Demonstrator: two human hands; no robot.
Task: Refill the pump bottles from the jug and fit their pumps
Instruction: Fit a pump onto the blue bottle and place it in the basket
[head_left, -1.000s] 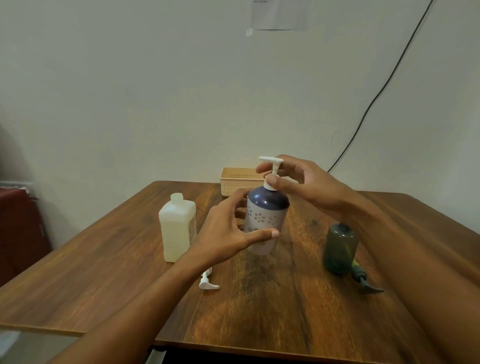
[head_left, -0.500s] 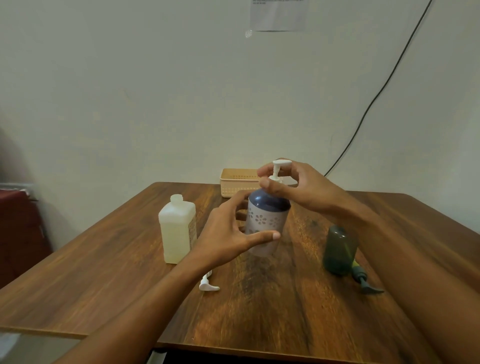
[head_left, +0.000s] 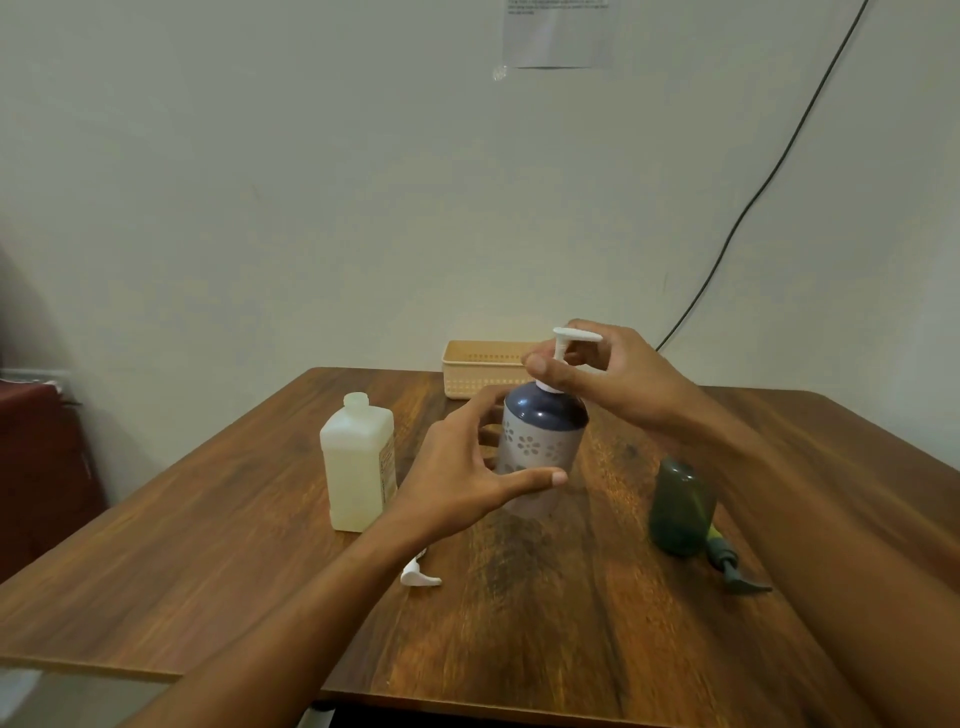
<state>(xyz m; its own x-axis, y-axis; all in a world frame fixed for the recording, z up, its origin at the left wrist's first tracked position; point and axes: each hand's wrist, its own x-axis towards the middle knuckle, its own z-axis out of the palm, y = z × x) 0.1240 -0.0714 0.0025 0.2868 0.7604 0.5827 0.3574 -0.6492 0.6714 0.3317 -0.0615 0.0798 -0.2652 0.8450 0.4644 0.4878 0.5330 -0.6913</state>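
A flowered purple-and-white pump bottle (head_left: 540, 447) stands upright mid-table. My left hand (head_left: 462, 467) wraps its body from the left. My right hand (head_left: 613, 379) pinches the collar of the white pump (head_left: 566, 345) seated in its neck, nozzle pointing right. The square white jug (head_left: 358, 462), cap off, stands to the left. A dark green bottle (head_left: 680, 509) without a pump stands to the right, its green pump (head_left: 735, 569) lying beside it. A second white pump (head_left: 418, 574) lies near my left forearm.
A beige perforated basket (head_left: 478, 366) sits at the table's far edge against the wall. The wooden table (head_left: 519, 623) ends close to me. A dark red cabinet (head_left: 36, 467) stands at the left, and a black cable runs down the wall.
The white pump has turned in the bottle's neck: its nozzle pointed left, then toward me, and now points right. My right hand's fingers have shifted around the collar. My left hand stays on the bottle.
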